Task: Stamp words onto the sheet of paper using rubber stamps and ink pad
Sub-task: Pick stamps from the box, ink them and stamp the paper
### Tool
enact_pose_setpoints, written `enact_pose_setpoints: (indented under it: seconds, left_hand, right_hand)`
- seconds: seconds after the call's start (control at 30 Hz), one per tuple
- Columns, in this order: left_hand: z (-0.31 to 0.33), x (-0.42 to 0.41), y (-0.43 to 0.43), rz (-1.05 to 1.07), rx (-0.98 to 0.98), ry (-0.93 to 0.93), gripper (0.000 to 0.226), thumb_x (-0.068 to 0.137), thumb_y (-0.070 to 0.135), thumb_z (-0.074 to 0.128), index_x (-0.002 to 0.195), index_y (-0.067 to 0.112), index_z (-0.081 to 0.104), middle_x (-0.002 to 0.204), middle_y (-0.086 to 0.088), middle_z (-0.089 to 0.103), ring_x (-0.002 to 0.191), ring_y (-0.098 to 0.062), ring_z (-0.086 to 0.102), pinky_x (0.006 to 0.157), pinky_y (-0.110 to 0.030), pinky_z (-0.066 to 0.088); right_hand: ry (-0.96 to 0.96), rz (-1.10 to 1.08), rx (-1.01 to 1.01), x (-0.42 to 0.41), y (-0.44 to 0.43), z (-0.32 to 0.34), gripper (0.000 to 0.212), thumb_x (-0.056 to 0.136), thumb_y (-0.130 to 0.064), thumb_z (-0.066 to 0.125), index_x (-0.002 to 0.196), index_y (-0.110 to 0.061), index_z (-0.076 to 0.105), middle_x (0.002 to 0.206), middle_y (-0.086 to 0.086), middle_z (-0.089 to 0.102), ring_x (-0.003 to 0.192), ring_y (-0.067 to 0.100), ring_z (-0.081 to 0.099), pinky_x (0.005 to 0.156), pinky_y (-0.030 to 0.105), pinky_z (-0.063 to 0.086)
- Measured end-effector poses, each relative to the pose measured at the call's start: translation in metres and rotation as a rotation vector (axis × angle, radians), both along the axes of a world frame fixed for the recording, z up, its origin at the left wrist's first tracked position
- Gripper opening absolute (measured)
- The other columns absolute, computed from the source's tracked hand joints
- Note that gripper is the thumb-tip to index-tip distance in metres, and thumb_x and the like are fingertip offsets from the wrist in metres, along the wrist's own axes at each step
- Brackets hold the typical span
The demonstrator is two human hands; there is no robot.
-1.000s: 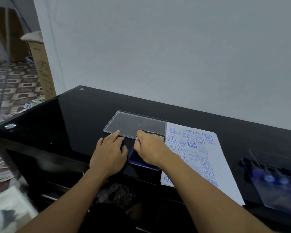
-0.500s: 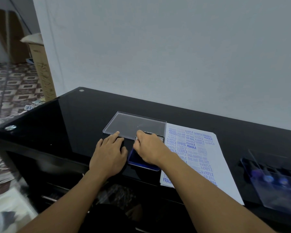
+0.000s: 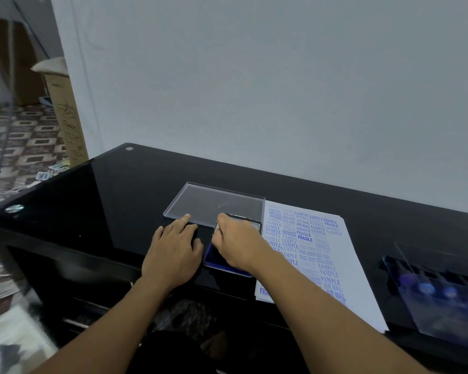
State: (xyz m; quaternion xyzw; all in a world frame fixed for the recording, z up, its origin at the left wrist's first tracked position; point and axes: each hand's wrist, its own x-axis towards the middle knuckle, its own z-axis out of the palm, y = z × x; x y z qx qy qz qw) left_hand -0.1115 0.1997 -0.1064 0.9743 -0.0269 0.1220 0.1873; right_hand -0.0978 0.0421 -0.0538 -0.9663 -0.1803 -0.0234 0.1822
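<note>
An ink pad [image 3: 216,259] with a blue inked surface lies open on the black glass table [image 3: 114,211]. My right hand [image 3: 238,244] is closed and pressed down on the pad, gripping a rubber stamp that the fingers almost fully hide. My left hand [image 3: 173,252] lies flat on the table, touching the pad's left edge and holding nothing. The white sheet of paper [image 3: 343,255] lies right of the pad, covered in blue stamped words such as SAMPLE, FRAGILE and AIR MAIL.
The pad's clear plastic lid [image 3: 216,206] lies flat just behind the hands. A clear tray [image 3: 441,300] with several stamps stands at the table's right end. A wall runs along the back. A cardboard box [image 3: 65,117] stands on the floor at left.
</note>
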Motion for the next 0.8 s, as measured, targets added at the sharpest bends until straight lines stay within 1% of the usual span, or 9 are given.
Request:
enact_pose_setpoints:
  seconds: [0.17, 0.27, 0.33, 0.4, 0.47, 0.57, 0.7, 0.8]
  left_hand:
    - [0.0003, -0.0001, 0.0003, -0.001, -0.001, 0.005, 0.043, 0.101, 0.036, 0.035, 0.14, 0.023, 0.047, 0.162, 0.002, 0.023, 0.148, -0.014, 0.022, 0.122, -0.042, 0.015]
    - [0.0005, -0.0006, -0.0001, 0.001, -0.006, -0.001, 0.042, 0.101, 0.035, 0.035, 0.14, 0.023, 0.047, 0.162, 0.003, 0.024, 0.148, -0.014, 0.022, 0.121, -0.042, 0.015]
    - [0.0002, -0.0005, 0.0, 0.0, -0.008, 0.001, 0.042, 0.101, 0.035, 0.035, 0.14, 0.023, 0.047, 0.162, 0.003, 0.024, 0.148, -0.013, 0.022, 0.122, -0.043, 0.014]
    - [-0.0001, -0.0001, 0.0002, 0.001, -0.003, 0.002, 0.042, 0.101, 0.036, 0.035, 0.14, 0.023, 0.046, 0.162, 0.003, 0.023, 0.148, -0.013, 0.022, 0.122, -0.042, 0.014]
    - [-0.0004, 0.0004, 0.0003, 0.0, 0.0, 0.001, 0.043, 0.101, 0.036, 0.035, 0.14, 0.023, 0.046, 0.162, 0.003, 0.023, 0.148, -0.013, 0.022, 0.122, -0.042, 0.014]
    - [-0.0005, 0.0007, 0.0, -0.001, -0.002, 0.002, 0.044, 0.101, 0.036, 0.035, 0.141, 0.023, 0.046, 0.162, 0.003, 0.023, 0.148, -0.013, 0.022, 0.122, -0.043, 0.014]
    - [-0.0008, 0.0005, 0.0003, 0.0, 0.0, -0.003, 0.044, 0.101, 0.036, 0.035, 0.141, 0.022, 0.047, 0.162, 0.002, 0.024, 0.147, -0.013, 0.023, 0.122, -0.043, 0.015]
    - [-0.0004, -0.0001, -0.0002, -0.001, 0.004, -0.004, 0.043, 0.101, 0.035, 0.035, 0.141, 0.022, 0.047, 0.162, 0.001, 0.024, 0.147, -0.014, 0.023, 0.122, -0.043, 0.015]
  right_hand:
    - [-0.004, 0.011, -0.006, 0.0008, -0.0002, 0.001, 0.016, 0.102, -0.027, 0.038, 0.09, -0.017, 0.035, 0.077, 0.011, 0.051, 0.067, 0.032, 0.046, 0.06, 0.036, 0.031]
    - [0.003, 0.001, -0.006, 0.0022, 0.0, 0.0015, 0.016, 0.102, -0.026, 0.039, 0.091, -0.016, 0.036, 0.07, 0.007, 0.046, 0.065, 0.031, 0.045, 0.061, 0.037, 0.033]
    - [0.005, -0.009, -0.003, 0.0033, 0.0, 0.0021, 0.015, 0.102, -0.026, 0.039, 0.09, -0.016, 0.037, 0.068, 0.004, 0.043, 0.061, 0.027, 0.042, 0.061, 0.037, 0.033]
    - [0.009, -0.013, 0.0, 0.0036, 0.0001, 0.0034, 0.015, 0.102, -0.026, 0.039, 0.091, -0.015, 0.037, 0.069, 0.006, 0.044, 0.061, 0.026, 0.043, 0.062, 0.036, 0.034]
    - [0.016, -0.01, 0.0, 0.0035, 0.0, 0.0039, 0.015, 0.102, -0.026, 0.039, 0.091, -0.015, 0.038, 0.074, 0.009, 0.048, 0.067, 0.031, 0.046, 0.063, 0.037, 0.036]
    - [0.02, -0.006, 0.008, 0.0038, -0.0002, 0.0037, 0.015, 0.102, -0.027, 0.039, 0.091, -0.016, 0.039, 0.077, 0.011, 0.051, 0.07, 0.032, 0.048, 0.063, 0.037, 0.036]
    - [0.026, -0.004, 0.012, 0.0043, -0.0003, 0.0047, 0.015, 0.102, -0.026, 0.039, 0.092, -0.016, 0.039, 0.076, 0.01, 0.051, 0.065, 0.027, 0.047, 0.062, 0.037, 0.036]
    - [0.019, 0.001, 0.009, 0.0032, -0.0004, 0.0045, 0.015, 0.102, -0.027, 0.038, 0.092, -0.015, 0.04, 0.079, 0.012, 0.053, 0.071, 0.032, 0.05, 0.064, 0.038, 0.038]
